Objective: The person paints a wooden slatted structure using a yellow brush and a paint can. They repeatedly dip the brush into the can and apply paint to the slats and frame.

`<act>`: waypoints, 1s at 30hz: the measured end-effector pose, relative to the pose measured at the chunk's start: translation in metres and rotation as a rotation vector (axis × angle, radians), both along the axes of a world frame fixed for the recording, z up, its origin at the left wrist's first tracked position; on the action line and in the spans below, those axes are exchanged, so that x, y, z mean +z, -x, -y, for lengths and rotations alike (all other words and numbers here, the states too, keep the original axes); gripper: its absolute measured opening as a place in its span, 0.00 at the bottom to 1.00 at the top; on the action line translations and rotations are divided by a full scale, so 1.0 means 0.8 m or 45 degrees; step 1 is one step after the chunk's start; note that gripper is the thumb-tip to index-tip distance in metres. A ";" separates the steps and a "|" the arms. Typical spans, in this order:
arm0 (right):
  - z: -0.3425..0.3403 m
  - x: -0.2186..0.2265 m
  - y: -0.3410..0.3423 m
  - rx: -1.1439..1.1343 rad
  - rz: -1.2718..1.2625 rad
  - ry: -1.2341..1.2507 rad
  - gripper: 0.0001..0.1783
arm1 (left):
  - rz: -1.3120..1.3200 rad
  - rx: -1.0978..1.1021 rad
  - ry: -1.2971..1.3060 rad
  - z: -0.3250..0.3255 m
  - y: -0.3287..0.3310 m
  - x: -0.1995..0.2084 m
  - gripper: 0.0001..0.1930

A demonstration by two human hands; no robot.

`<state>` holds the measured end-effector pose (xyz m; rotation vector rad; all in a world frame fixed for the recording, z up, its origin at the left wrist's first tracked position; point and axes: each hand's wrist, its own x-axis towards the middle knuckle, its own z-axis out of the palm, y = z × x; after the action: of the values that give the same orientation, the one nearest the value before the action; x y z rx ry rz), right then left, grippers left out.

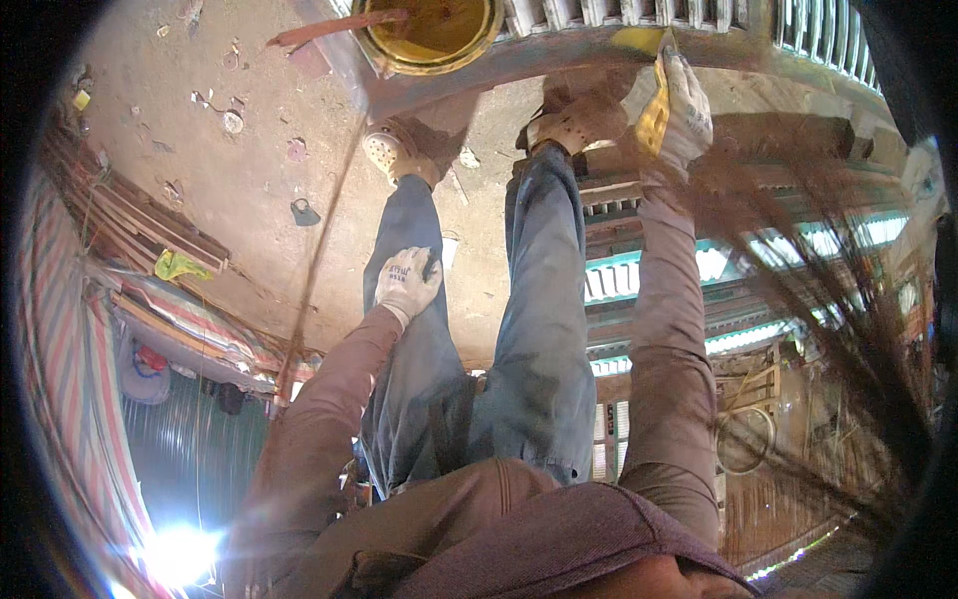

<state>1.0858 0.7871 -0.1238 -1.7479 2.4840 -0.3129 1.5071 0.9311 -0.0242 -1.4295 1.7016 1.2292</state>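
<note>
My right hand [685,112], in a white work glove with yellow along its palm side, reaches far forward to a long brown beam. Its fingers close at the tips around a flat yellow piece [639,40], pressed to the beam's surface; I cannot make out its exact kind. My left hand [409,280], in a white printed glove, lies on my left knee with nothing in it. At the top, left of my right hand, stands a round can [489,50] of yellow-brown liquid. A reddish-brown stick [334,28] lies over its rim.
Louvred or ribbed metal panels [599,12] run behind the beam. Scraps and small debris [233,122] litter the concrete floor, with planks [150,210] at the left. Dark blurred strands [818,260] hang at the right. A striped sheet [75,329] hangs far left.
</note>
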 end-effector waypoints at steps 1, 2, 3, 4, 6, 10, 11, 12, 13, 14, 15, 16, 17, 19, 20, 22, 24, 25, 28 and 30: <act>-0.001 0.001 -0.008 -0.020 0.033 0.009 0.21 | -0.018 0.007 -0.031 0.000 -0.004 0.002 0.20; 0.002 0.003 -0.014 -0.046 0.050 -0.039 0.21 | -0.033 0.018 -0.053 0.002 -0.009 0.003 0.20; 0.007 0.006 -0.018 -0.072 0.066 -0.088 0.21 | -0.029 0.024 -0.055 -0.001 -0.014 0.004 0.20; 0.009 0.008 -0.021 -0.099 0.075 -0.138 0.21 | -0.032 0.030 -0.060 -0.002 -0.017 0.004 0.19; 0.005 0.014 -0.038 -0.033 0.006 -0.083 0.21 | -0.021 0.042 -0.088 -0.003 -0.023 0.006 0.18; -0.006 0.005 -0.066 0.009 0.070 -0.071 0.21 | 0.007 0.085 -0.162 0.021 -0.030 0.020 0.18; -0.005 0.003 -0.073 0.015 0.095 -0.071 0.21 | 0.004 0.096 -0.177 0.019 -0.035 0.020 0.17; -0.006 0.002 -0.078 0.020 0.119 -0.071 0.21 | -0.017 0.113 -0.111 0.012 -0.039 0.020 0.18; 0.005 0.024 -0.105 0.023 0.038 -0.135 0.21 | -0.030 0.132 -0.039 0.006 -0.041 0.022 0.18; 0.005 0.022 -0.112 0.025 -0.018 -0.112 0.20 | -0.042 0.151 0.033 -0.001 -0.046 0.023 0.18; 0.005 0.015 -0.118 0.026 -0.073 -0.087 0.18 | -0.063 0.134 0.068 -0.013 -0.055 0.016 0.19; 0.003 0.009 -0.117 0.021 -0.148 -0.060 0.17 | -0.057 0.145 -0.014 -0.007 -0.052 0.019 0.19; 0.004 -0.002 -0.119 -0.110 0.074 -0.033 0.18 | -0.041 0.154 -0.090 0.009 -0.048 0.027 0.19; -0.001 0.011 -0.146 -0.019 -0.016 -0.030 0.18 | -0.032 0.162 -0.161 0.015 -0.051 0.029 0.19; 0.002 0.022 -0.160 0.029 -0.062 -0.031 0.18 | -0.039 0.160 -0.156 0.010 -0.055 0.025 0.20; -0.009 0.005 -0.167 0.092 -0.129 -0.072 0.17 | -0.046 0.162 -0.137 0.010 -0.054 0.028 0.20; -0.016 -0.012 -0.189 0.107 -0.048 0.001 0.17 | -0.049 0.168 -0.116 0.012 -0.055 0.032 0.20; -0.010 -0.002 -0.208 0.107 -0.152 -0.117 0.18 | -0.068 0.155 -0.071 0.004 -0.059 0.029 0.20; -0.002 0.033 -0.266 0.131 -0.078 -0.210 0.20 | -0.102 0.148 -0.016 -0.013 -0.064 0.018 0.20; -0.018 0.027 -0.269 0.404 -0.050 -0.159 0.22 | -0.100 0.172 -0.109 -0.003 -0.055 0.020 0.20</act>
<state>1.3009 0.8014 -0.1021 -2.0682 2.1473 -0.0965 1.5508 0.9333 -0.0080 -1.4825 1.6047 1.4312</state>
